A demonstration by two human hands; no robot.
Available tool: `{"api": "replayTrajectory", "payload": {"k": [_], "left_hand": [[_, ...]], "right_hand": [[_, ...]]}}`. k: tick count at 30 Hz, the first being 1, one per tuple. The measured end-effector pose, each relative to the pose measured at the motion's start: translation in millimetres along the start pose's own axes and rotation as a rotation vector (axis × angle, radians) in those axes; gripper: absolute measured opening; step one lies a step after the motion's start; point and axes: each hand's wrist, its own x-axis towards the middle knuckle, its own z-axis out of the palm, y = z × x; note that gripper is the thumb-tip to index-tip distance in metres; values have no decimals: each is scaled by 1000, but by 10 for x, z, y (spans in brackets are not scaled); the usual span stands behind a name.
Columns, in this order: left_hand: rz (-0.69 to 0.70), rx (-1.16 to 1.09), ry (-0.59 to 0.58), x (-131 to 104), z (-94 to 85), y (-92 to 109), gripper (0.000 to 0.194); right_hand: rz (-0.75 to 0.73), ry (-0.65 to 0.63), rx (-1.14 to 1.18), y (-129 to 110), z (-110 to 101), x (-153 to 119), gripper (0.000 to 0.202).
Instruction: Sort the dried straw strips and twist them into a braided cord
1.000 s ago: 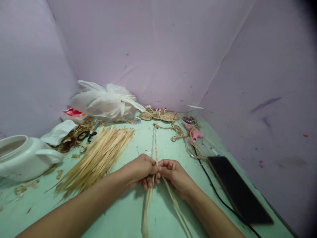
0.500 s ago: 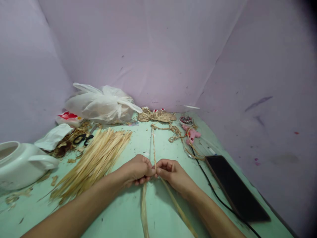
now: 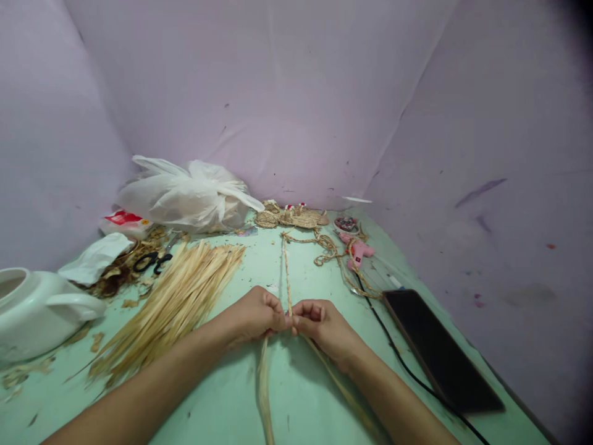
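Note:
A thin twisted cord of straw-coloured fibre (image 3: 286, 272) runs from the far part of the table to my fingertips. My left hand (image 3: 262, 314) is closed in a pinch at its near end, and a loose flat fibre strip (image 3: 264, 389) hangs from it towards me. Pinched beside it, nearly touching, my right hand (image 3: 319, 324) grips the same end, with a second strip (image 3: 336, 383) trailing below. To the left lies a spread bundle of dry fibre strips (image 3: 185, 303). More finished cord (image 3: 325, 247) curls loosely at the far right.
On the left are a white ceramic pot (image 3: 41, 315), black-handled scissors (image 3: 148, 262) and a white plastic bag (image 3: 189, 198). Woven pieces (image 3: 296, 216) sit by the wall. At right are a pink glue gun (image 3: 359, 252), a small dish (image 3: 346, 225), a black cable (image 3: 389, 340) and a phone (image 3: 442, 352).
The two loose strips have swung slightly, the left one shifting left. Both hands stay pinched on the cord's end in nearly the same place. The view has shifted a little.

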Motion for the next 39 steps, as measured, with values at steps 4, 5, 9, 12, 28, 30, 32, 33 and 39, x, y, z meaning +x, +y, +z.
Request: {"api": "replayTrajectory", "payload": {"k": [4, 5, 9, 12, 28, 30, 32, 33, 39], "left_hand": [[-8, 43, 55, 17, 9, -18, 11], [21, 78, 73, 33, 19, -36, 10], [120, 208, 83, 93, 59, -117, 9], [125, 238, 112, 101, 103, -136, 10], [82, 1, 2, -2, 45, -21, 8], [70, 10, -6, -13, 29, 3, 8], [69, 17, -9, -12, 28, 4, 7], [78, 19, -14, -5, 29, -5, 7], [104, 78, -46, 35, 26, -80, 9]], "right_hand": [[-126, 15, -218, 67, -19, 20, 5], [-150, 28, -301, 81, -21, 15, 7], [-212, 136, -714, 53, -11, -79, 13], [-206, 224, -955, -22, 28, -201, 15], [-268, 206, -780, -81, 18, -255, 26], [-189, 292, -464, -119, -48, -182, 27], [-47, 207, -150, -118, -42, -124, 24], [31, 120, -15, -105, -16, -106, 22], [153, -76, 105, -12, 117, -98, 22]]}}
